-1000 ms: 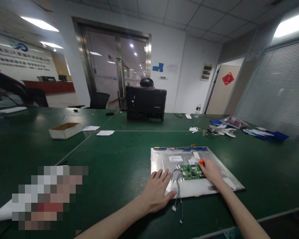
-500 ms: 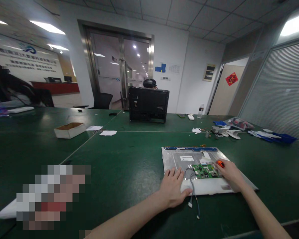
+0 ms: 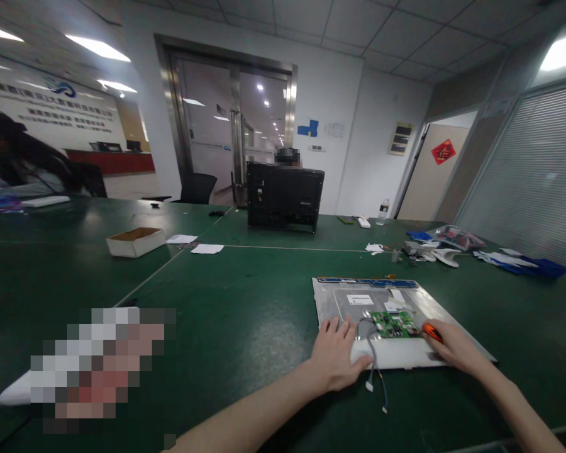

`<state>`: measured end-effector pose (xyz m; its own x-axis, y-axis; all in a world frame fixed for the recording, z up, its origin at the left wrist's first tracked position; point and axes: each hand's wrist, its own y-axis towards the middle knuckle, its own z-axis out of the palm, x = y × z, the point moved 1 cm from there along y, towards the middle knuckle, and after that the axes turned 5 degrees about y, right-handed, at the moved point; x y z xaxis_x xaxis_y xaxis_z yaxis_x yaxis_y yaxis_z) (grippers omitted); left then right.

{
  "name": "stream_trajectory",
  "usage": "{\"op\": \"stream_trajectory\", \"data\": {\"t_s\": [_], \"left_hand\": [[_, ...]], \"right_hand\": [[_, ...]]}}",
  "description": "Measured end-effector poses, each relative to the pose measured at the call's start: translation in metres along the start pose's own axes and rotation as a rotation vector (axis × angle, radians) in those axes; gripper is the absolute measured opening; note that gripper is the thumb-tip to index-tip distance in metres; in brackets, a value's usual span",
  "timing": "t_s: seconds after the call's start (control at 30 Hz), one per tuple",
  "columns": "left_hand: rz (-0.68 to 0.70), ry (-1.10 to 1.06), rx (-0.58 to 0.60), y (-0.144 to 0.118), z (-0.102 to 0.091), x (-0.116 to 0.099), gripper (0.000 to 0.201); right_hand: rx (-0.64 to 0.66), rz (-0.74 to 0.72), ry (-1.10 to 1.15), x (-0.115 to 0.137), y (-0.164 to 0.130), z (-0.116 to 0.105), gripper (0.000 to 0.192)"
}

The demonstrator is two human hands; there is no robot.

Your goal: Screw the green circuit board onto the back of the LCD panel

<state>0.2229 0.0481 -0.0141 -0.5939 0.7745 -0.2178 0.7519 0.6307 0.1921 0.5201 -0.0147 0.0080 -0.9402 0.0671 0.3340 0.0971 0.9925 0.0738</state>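
A flat display panel lies back side up on the green table in front of me. A green circuit board sits on its back, with grey cables hanging over the near edge. My left hand rests flat on the panel's near left corner, fingers spread, thumb beside the cables. In my right hand is a screwdriver with an orange handle. Its tip points at the board's lower right corner; whether it touches a screw is too small to tell.
A large black screen housing stands across the table, a person partly hidden behind it. An open carton stands at left, with a pixelated object nearer. Scraps and bags lie at right. Another person sits far left.
My right hand has moved the screwdriver from the board's upper right to its lower right corner, nearer to me. The left hand stays on the panel. The view has shifted slightly.
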Motion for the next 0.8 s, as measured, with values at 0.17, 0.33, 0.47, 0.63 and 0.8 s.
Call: {"op": "stream_trajectory", "data": {"t_s": [0.17, 0.33, 0.47, 0.63, 0.8], "left_hand": [[0.015, 0.006, -0.004, 0.0, 0.001, 0.001, 0.077], [0.008, -0.006, -0.009, 0.008, 0.003, -0.006, 0.078], [0.001, -0.042, -0.014, 0.02, 0.008, -0.016, 0.078], [-0.04, -0.239, -0.068, 0.035, 0.009, -0.021, 0.056], [-0.348, -0.368, -0.137, 0.04, 0.007, -0.012, 0.038]], "right_hand": [[0.051, -0.043, -0.092, -0.007, 0.007, -0.002, 0.018], [0.008, 0.025, -0.129, -0.011, 0.026, -0.004, 0.017], [-0.029, 0.091, -0.146, -0.017, 0.038, -0.01, 0.019], [-0.071, 0.157, -0.166, -0.018, 0.049, -0.021, 0.02], [-0.051, 0.064, -0.146, 0.016, 0.063, -0.009, 0.024]]}}
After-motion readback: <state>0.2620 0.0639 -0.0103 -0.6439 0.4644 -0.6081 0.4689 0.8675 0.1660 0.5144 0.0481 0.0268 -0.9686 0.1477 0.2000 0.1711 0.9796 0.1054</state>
